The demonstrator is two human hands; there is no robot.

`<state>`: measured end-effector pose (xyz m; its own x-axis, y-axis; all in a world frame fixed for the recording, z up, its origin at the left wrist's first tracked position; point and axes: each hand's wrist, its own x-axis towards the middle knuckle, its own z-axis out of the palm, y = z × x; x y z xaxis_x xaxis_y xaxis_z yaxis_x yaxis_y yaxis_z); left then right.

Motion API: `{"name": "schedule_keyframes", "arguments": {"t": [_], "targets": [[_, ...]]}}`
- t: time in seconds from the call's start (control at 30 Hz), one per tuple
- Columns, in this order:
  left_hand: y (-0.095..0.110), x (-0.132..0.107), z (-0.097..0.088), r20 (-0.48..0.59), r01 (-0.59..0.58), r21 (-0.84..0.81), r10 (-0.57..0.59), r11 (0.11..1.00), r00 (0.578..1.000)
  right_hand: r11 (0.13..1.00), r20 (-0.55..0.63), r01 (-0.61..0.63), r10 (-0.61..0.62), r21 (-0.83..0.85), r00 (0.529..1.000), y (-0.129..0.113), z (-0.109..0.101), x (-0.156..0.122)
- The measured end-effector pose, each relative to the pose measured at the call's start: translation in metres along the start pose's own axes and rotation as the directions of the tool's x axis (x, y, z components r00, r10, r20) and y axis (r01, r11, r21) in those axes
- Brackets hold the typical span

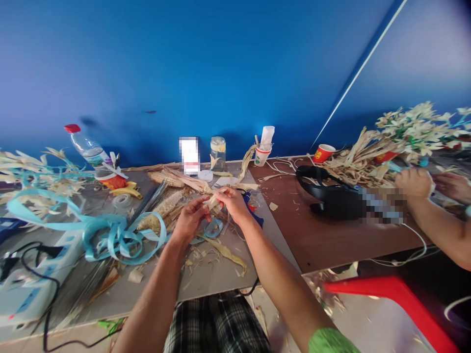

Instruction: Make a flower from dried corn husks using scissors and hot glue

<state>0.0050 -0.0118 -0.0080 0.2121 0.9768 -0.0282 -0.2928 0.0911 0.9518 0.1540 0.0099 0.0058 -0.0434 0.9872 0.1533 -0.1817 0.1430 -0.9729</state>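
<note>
Both my hands meet over the middle of the grey table, closed on a pale piece of corn husk (213, 201). My left hand (193, 218) pinches it from the left, fingertips curled. From the right, my right hand (232, 202) grips its upper end between thumb and fingers. Just behind and left lie dried corn husks and cobs (167, 178). A loop of light blue ribbon (214, 228) sits under my hands, and a long curled husk strip (230, 255) lies in front of them.
Tangled blue ribbon (121, 235), wires (149, 201) and a power strip (55, 274) crowd the left. Behind stand a phone (189, 156), a glass jar (218, 153) and a paper cup (262, 156). Rightward are a black headband-like object (331, 196), a co-worker's hand (414, 184) and a red stool (386, 289).
</note>
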Motion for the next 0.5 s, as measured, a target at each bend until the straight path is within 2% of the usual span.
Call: {"name": "schedule_keyframes", "arguments": {"t": [0.23,0.5], "targets": [[-0.0036,0.0016,-0.0001,-0.011,0.012,0.059,-0.012,0.998,1.000,0.999,0.018,-0.019,0.020,-0.050,1.000,-0.0017,0.0004,-0.0007],[0.0009,-0.0026,0.0045,-0.007,0.022,-0.015,-0.022,1.000,1.000,0.999,0.048,0.007,-0.005,-0.049,0.999,-0.0018,0.0029,-0.0023]]}}
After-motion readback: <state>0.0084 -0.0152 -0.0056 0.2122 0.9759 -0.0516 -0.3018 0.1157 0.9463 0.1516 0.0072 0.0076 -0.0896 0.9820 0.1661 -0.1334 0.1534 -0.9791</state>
